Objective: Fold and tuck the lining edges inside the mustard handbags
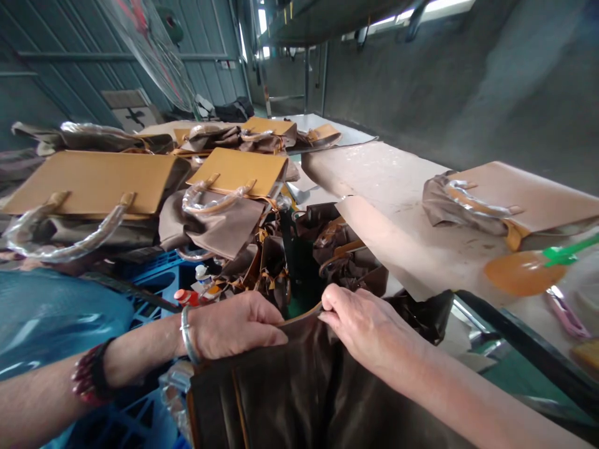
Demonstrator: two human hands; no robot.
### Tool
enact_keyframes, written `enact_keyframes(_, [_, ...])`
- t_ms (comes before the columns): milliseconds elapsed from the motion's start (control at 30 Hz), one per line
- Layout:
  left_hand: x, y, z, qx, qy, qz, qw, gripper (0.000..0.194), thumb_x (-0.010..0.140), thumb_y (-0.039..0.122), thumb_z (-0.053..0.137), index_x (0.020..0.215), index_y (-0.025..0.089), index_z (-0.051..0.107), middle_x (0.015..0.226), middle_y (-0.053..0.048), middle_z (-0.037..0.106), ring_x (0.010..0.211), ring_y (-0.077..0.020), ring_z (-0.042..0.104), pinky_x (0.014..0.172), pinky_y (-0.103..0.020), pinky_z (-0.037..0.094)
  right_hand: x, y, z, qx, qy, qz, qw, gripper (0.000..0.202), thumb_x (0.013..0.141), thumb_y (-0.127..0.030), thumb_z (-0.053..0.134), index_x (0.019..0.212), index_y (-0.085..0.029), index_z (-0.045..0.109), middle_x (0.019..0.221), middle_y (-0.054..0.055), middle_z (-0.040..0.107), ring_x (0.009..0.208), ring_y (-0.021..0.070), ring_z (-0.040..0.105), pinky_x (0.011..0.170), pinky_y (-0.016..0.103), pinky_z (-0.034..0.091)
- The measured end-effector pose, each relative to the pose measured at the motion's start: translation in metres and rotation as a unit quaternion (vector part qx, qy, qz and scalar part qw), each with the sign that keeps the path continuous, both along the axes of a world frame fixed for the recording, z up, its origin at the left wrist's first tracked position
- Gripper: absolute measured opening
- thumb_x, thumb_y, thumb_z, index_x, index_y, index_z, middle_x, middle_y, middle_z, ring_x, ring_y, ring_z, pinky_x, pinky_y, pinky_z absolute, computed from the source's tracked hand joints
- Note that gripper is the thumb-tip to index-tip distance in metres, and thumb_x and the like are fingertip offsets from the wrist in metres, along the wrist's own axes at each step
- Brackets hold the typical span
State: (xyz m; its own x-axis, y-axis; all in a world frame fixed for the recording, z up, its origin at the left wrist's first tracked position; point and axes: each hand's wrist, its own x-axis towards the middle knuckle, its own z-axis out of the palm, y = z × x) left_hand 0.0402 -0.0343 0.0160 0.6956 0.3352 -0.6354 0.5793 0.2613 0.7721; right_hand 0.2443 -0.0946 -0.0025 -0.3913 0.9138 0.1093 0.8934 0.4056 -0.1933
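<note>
A dark brown handbag point(281, 386) with a tan edge lies close in front of me, at the bottom of the head view. My left hand point(238, 327) pinches its upper rim, thumb and fingers closed over the edge. A little to the right, my right hand point(355, 318) grips the same rim between thumb and bent fingers. Between the two hands the tan edging curves slightly. Clear plastic wrapping point(176, 393) shows at the bag's left side, below my left wrist. The lower part of the bag runs out of view.
Brown-and-tan handbags point(238, 171) with plastic-wrapped handles are piled at the left and back. Another handbag point(538, 193) lies on the paper-covered table point(374, 181) at right, near an orange bottle point(524, 272) and a pink cutter point(568, 315). Blue crates point(159, 280) stand at left; a fan point(154, 50) is behind.
</note>
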Motion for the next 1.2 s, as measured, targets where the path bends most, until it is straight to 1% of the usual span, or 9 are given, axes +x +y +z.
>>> enact_keyframes(233, [-0.002, 0.000, 0.002, -0.013, 0.015, 0.010, 1.000, 0.025, 0.072, 0.034, 0.055, 0.071, 0.011, 0.062, 0.052, 0.002, 0.050, 0.043, -0.0059, 0.040, 0.040, -0.015, 0.028, 0.002, 0.007, -0.006, -0.008, 0.031, 0.027, 0.999, 0.027, 0.086, -0.023, 0.045, 0.112, -0.020, 0.041, 0.085, 0.002, 0.058, 0.071, 0.0168, 0.055, 0.067, 0.031, 0.043])
enact_keyframes(433, [-0.002, 0.000, 0.002, -0.012, 0.019, 0.007, 1.000, 0.024, 0.073, 0.033, 0.054, 0.071, 0.011, 0.062, 0.052, 0.002, 0.050, 0.043, -0.0056, 0.041, 0.040, -0.014, 0.028, 0.002, 0.008, -0.004, -0.049, 0.040, 0.041, 0.997, 0.012, 0.088, -0.023, 0.039, 0.090, -0.022, 0.051, 0.076, -0.001, 0.053, 0.066, 0.0142, 0.050, 0.063, 0.028, 0.037])
enact_keyframes(567, [-0.003, 0.001, 0.002, -0.017, 0.034, 0.004, 0.999, 0.022, 0.072, 0.032, 0.054, 0.073, 0.012, 0.062, 0.053, 0.002, 0.053, 0.043, -0.0061, 0.043, 0.041, -0.014, 0.030, -0.001, 0.010, 0.000, -0.057, 0.042, 0.042, 0.997, 0.013, 0.088, -0.020, 0.040, 0.077, -0.020, 0.048, 0.073, -0.001, 0.051, 0.063, 0.0128, 0.047, 0.060, 0.027, 0.033])
enact_keyframes(667, [-0.001, 0.004, 0.006, -0.022, 0.049, -0.035, 0.998, 0.021, 0.072, 0.031, 0.053, 0.077, 0.012, 0.062, 0.057, 0.000, 0.057, 0.046, -0.0085, 0.048, 0.043, -0.016, 0.034, -0.003, 0.010, 0.001, -0.061, 0.047, 0.056, 0.995, 0.014, 0.087, -0.015, 0.040, 0.074, -0.018, 0.046, 0.072, -0.002, 0.052, 0.064, 0.0125, 0.047, 0.063, 0.027, 0.032])
enact_keyframes(767, [0.010, 0.004, 0.009, 0.041, 0.066, -0.074, 0.994, 0.027, 0.071, 0.031, 0.054, 0.091, 0.015, 0.060, 0.068, -0.001, 0.061, 0.054, -0.0116, 0.052, 0.045, -0.017, 0.036, -0.005, 0.008, 0.000, -0.054, 0.042, 0.054, 0.996, 0.015, 0.086, -0.011, 0.040, 0.074, -0.018, 0.046, 0.071, -0.002, 0.052, 0.065, 0.0130, 0.047, 0.064, 0.028, 0.032])
enact_keyframes(833, [0.021, 0.003, 0.007, 0.143, 0.062, -0.082, 0.984, 0.032, 0.070, 0.031, 0.055, 0.098, 0.017, 0.058, 0.072, 0.000, 0.061, 0.061, -0.0133, 0.054, 0.049, -0.017, 0.037, -0.006, 0.007, 0.000, -0.051, 0.036, 0.049, 0.997, 0.014, 0.085, -0.010, 0.040, 0.076, -0.018, 0.047, 0.073, -0.001, 0.053, 0.066, 0.0138, 0.048, 0.065, 0.029, 0.033])
enact_keyframes(967, [0.039, 0.002, -0.005, 0.245, 0.016, -0.092, 0.965, 0.023, 0.072, 0.025, 0.048, 0.087, 0.014, 0.062, 0.077, 0.000, 0.062, 0.073, -0.0154, 0.055, 0.061, -0.018, 0.040, -0.006, 0.005, 0.001, -0.066, 0.042, 0.020, 0.997, 0.014, 0.084, -0.011, 0.043, 0.075, -0.017, 0.051, 0.073, 0.001, 0.056, 0.068, 0.0149, 0.050, 0.067, 0.030, 0.037])
enact_keyframes(1100, [0.039, 0.004, -0.013, 0.153, -0.009, -0.039, 0.987, 0.025, 0.074, 0.024, 0.043, 0.085, 0.011, 0.062, 0.075, -0.001, 0.061, 0.068, -0.0146, 0.055, 0.060, -0.020, 0.041, 0.001, -0.002, -0.001, -0.067, 0.177, 0.006, 0.982, 0.015, 0.086, -0.023, 0.045, 0.099, -0.020, 0.051, 0.085, 0.001, 0.056, 0.079, 0.0149, 0.051, 0.074, 0.030, 0.041])
enact_keyframes(1200, [0.033, 0.005, -0.014, 0.089, -0.018, -0.003, 0.996, 0.025, 0.073, 0.028, 0.047, 0.085, 0.010, 0.062, 0.071, -0.001, 0.061, 0.063, -0.0132, 0.053, 0.057, -0.019, 0.041, 0.009, -0.005, -0.005, -0.017, 0.206, -0.009, 0.978, 0.017, 0.086, -0.024, 0.045, 0.101, -0.020, 0.051, 0.089, 0.004, 0.052, 0.084, 0.0157, 0.050, 0.078, 0.033, 0.042])
